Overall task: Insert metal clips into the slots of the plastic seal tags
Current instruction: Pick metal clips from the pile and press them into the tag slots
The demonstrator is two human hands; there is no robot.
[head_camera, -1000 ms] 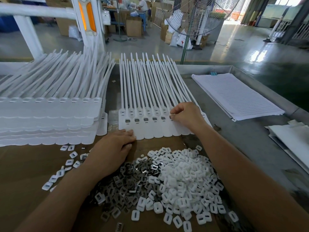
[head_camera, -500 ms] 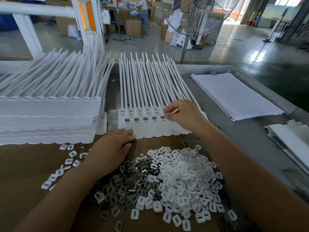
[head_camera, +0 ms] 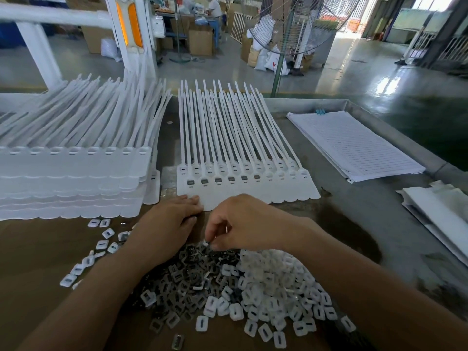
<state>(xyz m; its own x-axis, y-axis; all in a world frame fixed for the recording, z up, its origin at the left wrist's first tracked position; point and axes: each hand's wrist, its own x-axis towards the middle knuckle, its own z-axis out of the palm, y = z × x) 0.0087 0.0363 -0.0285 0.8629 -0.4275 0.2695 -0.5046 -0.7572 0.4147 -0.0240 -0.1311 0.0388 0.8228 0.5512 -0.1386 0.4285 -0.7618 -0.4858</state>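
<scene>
Right hand [head_camera: 243, 221] moved from tags [head_camera: 278, 191] to 6 o'clock pile [head_camera: 187, 274], pinching a clip [head_camera: 207, 243]; left hand [head_camera: 167, 221] flat, relaxed.

- The grey metal table [head_camera: 367, 214] in front of me has a raised rim along its far and right edges.
- Past it stretches a glossy grey-green floor [head_camera: 367, 72], with bright patches of reflected light.
- A standing fan [head_camera: 304, 21] with a wire cage rises on a green pole just behind the table's far edge.
- On my left stands a white frame [head_camera: 40, 51] carrying two orange panels [head_camera: 129, 24].
- Cardboard boxes [head_camera: 200, 41] and white sacks [head_camera: 274, 60] sit on the floor farther back.
- Daylight comes through an opening [head_camera: 428, 3] at the far right, near white railings [head_camera: 455, 49].
</scene>
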